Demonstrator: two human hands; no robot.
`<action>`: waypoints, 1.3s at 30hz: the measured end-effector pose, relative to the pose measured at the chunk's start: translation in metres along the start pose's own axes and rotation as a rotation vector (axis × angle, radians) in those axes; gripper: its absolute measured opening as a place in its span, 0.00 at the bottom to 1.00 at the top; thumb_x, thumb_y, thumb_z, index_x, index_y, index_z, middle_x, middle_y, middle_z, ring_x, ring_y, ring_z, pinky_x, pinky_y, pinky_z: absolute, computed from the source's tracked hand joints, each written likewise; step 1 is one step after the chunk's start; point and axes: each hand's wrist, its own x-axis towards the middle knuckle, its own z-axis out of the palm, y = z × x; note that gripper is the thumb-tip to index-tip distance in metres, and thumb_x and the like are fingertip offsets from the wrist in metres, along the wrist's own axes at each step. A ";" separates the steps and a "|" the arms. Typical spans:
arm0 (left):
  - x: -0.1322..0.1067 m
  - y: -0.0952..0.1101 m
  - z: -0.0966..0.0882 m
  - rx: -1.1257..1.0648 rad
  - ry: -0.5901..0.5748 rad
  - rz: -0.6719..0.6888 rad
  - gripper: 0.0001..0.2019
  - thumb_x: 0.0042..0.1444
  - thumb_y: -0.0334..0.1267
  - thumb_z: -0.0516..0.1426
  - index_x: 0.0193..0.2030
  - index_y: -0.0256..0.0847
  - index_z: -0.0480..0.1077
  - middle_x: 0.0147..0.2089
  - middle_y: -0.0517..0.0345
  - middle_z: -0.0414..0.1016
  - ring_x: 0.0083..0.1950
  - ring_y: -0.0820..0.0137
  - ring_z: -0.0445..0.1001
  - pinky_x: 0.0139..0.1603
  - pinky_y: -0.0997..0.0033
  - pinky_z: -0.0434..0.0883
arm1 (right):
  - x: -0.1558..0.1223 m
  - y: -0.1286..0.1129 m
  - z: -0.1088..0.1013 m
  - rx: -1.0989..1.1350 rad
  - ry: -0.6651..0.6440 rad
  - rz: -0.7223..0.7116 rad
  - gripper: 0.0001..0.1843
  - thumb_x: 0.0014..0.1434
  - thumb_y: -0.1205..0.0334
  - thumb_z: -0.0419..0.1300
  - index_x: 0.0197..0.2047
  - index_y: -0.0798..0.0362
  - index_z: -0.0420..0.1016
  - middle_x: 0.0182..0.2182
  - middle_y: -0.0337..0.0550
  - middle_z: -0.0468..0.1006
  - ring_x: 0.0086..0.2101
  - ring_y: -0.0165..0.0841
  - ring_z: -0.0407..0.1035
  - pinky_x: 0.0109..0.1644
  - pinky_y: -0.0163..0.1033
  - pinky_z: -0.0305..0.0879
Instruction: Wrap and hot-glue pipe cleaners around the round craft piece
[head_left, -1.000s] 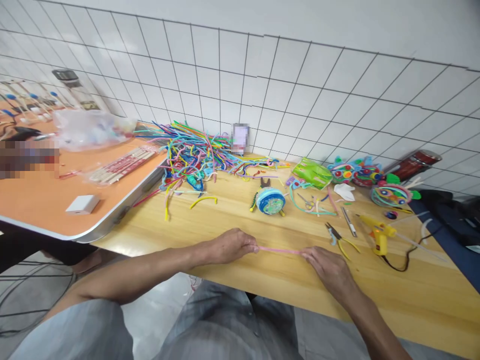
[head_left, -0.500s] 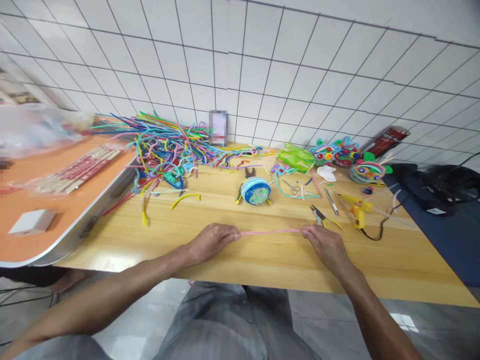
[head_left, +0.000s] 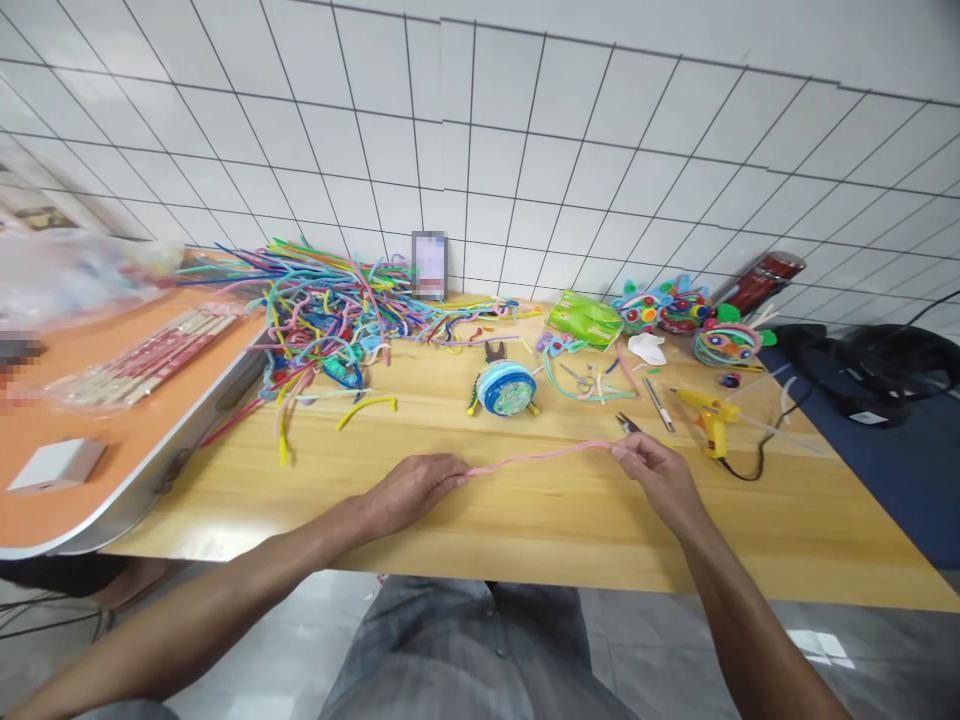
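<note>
A pink pipe cleaner [head_left: 536,456] stretches between my two hands above the front of the wooden table, slightly wavy. My left hand [head_left: 420,488] pinches its left end. At the other end, the fingers of my right hand [head_left: 651,468] are closed on it, raised a little higher. Just beyond the pipe cleaner stands a round blue, white and green craft figure [head_left: 508,388] with yellow-tipped legs and a dark brown forked piece behind it. Pliers [head_left: 627,423] lie right behind my right hand, which partly hides them.
Many coloured pipe cleaners [head_left: 330,300] are heaped at the back left. To the right lie a yellow glue gun [head_left: 709,418], a pen [head_left: 658,404] and scissors [head_left: 581,378]. Finished craft figures [head_left: 724,346], a green packet [head_left: 581,320] and a phone [head_left: 430,265] stand along the wall.
The pink pipe cleaner was straight and taut; now it is slightly wavy and slanted. My right hand has risen a little and covers more of the pliers.
</note>
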 end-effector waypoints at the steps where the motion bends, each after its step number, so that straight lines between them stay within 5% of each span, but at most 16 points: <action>1: 0.001 0.000 -0.001 0.023 0.004 0.009 0.21 0.81 0.47 0.46 0.59 0.41 0.78 0.55 0.48 0.87 0.55 0.61 0.85 0.56 0.66 0.78 | 0.004 0.001 -0.001 0.035 0.005 0.023 0.28 0.64 0.33 0.66 0.29 0.50 0.78 0.21 0.32 0.66 0.23 0.29 0.61 0.28 0.37 0.61; 7: 0.015 -0.002 -0.013 0.110 0.017 -0.014 0.20 0.81 0.44 0.46 0.58 0.40 0.79 0.43 0.51 0.87 0.44 0.64 0.86 0.47 0.71 0.77 | 0.019 0.009 -0.009 0.177 0.041 0.051 0.29 0.59 0.31 0.71 0.30 0.50 0.82 0.24 0.41 0.82 0.23 0.32 0.72 0.28 0.38 0.70; 12: 0.030 -0.005 -0.005 0.207 -0.021 -0.086 0.18 0.80 0.41 0.48 0.49 0.41 0.79 0.42 0.51 0.87 0.41 0.64 0.85 0.43 0.72 0.75 | 0.018 0.012 -0.010 0.220 0.150 0.062 0.28 0.56 0.32 0.75 0.31 0.51 0.84 0.24 0.42 0.84 0.24 0.32 0.75 0.29 0.37 0.74; 20: 0.042 -0.004 0.018 0.156 -0.018 -0.047 0.22 0.83 0.46 0.43 0.52 0.43 0.78 0.45 0.53 0.87 0.44 0.65 0.86 0.48 0.72 0.77 | 0.030 -0.007 0.016 0.788 0.261 0.176 0.27 0.50 0.35 0.80 0.33 0.47 0.75 0.34 0.38 0.87 0.29 0.30 0.80 0.31 0.34 0.76; 27: 0.049 0.003 0.019 0.201 -0.056 0.044 0.25 0.83 0.45 0.40 0.51 0.41 0.78 0.44 0.52 0.86 0.43 0.64 0.86 0.46 0.70 0.78 | 0.066 -0.008 0.013 0.974 0.410 0.247 0.24 0.57 0.46 0.77 0.28 0.48 0.68 0.23 0.32 0.76 0.25 0.27 0.72 0.25 0.30 0.68; 31: 0.058 0.012 0.030 0.285 -0.114 0.148 0.22 0.82 0.40 0.41 0.58 0.40 0.76 0.49 0.50 0.86 0.45 0.64 0.85 0.46 0.70 0.79 | 0.095 0.003 0.015 0.920 0.497 0.304 0.24 0.61 0.47 0.73 0.26 0.48 0.65 0.21 0.31 0.70 0.22 0.25 0.67 0.23 0.30 0.63; 39: 0.061 0.019 0.044 0.399 -0.289 0.190 0.16 0.77 0.32 0.49 0.65 0.35 0.73 0.41 0.51 0.86 0.38 0.62 0.85 0.35 0.68 0.73 | 0.109 0.024 0.035 0.917 0.502 0.358 0.27 0.57 0.51 0.73 0.21 0.49 0.60 0.15 0.27 0.60 0.19 0.23 0.58 0.24 0.30 0.59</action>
